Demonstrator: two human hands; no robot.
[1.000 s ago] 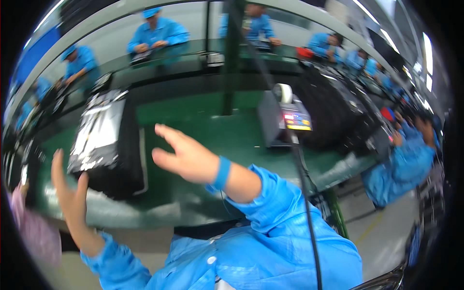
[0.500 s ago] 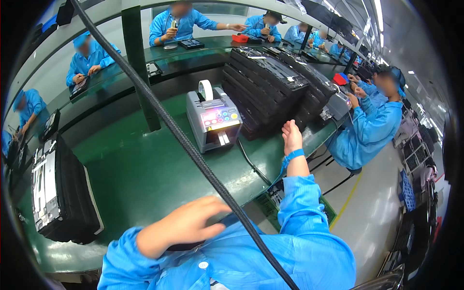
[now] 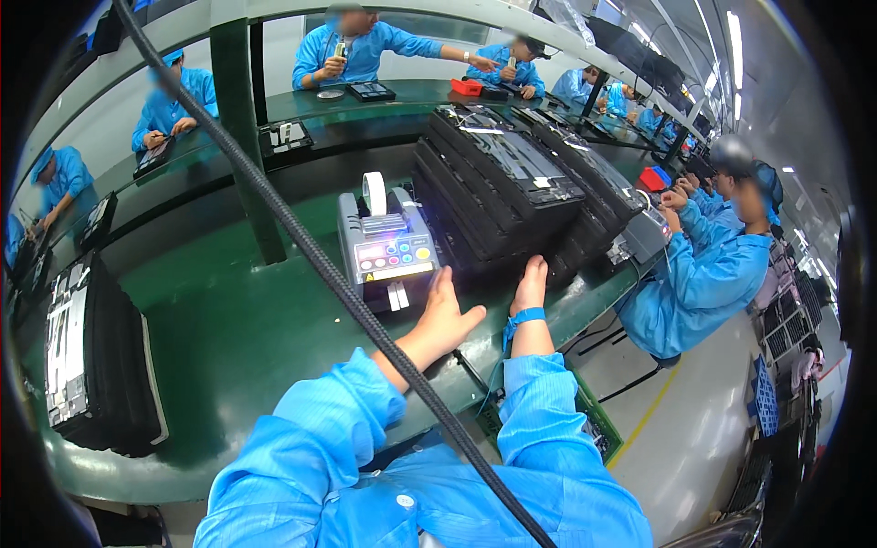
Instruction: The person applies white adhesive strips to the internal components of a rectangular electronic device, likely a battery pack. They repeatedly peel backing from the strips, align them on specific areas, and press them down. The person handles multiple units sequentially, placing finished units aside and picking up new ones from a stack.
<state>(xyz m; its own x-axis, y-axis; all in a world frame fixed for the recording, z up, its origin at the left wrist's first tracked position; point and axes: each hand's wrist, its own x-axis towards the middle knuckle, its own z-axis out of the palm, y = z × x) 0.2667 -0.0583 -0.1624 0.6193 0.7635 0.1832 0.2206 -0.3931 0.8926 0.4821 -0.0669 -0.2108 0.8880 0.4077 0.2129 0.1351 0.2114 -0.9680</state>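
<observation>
Facing the near end of the large black stack [image 3: 475,196] in the upper centre of the frame, both hands are spaced slightly apart above the green surface [image 3: 247,356]. The left hand [image 3: 446,318] is released: fingers extended, thumb spread, just beside the lower right of the grey tape dispenser [image 3: 384,251]. The right hand [image 3: 530,290] is also released, its straight fingers directed at the lower edge of the stack; whether contact exists cannot be determined. This spacing appears to set the 2 hands at separate points along the stack's near end.

The stack consists of black layers laid flat, with a dark panel-like unit [image 3: 516,155] on top; flat layering probably keeps the units level and saves area on the surface. A 2nd black stack [image 3: 603,205] lies beside it, towards the right. The dispenser, fitted with a white tape roll [image 3: 374,194], directs its buttons [image 3: 402,249] to the lower part of the frame, presumably for access from the person's position. A light-topped stack [image 3: 110,365] stands at the left of the frame, well apart from both hands, probably to separate it from the others. A blue band [image 3: 528,316] encircles the right wrist, possibly for grounding.
</observation>
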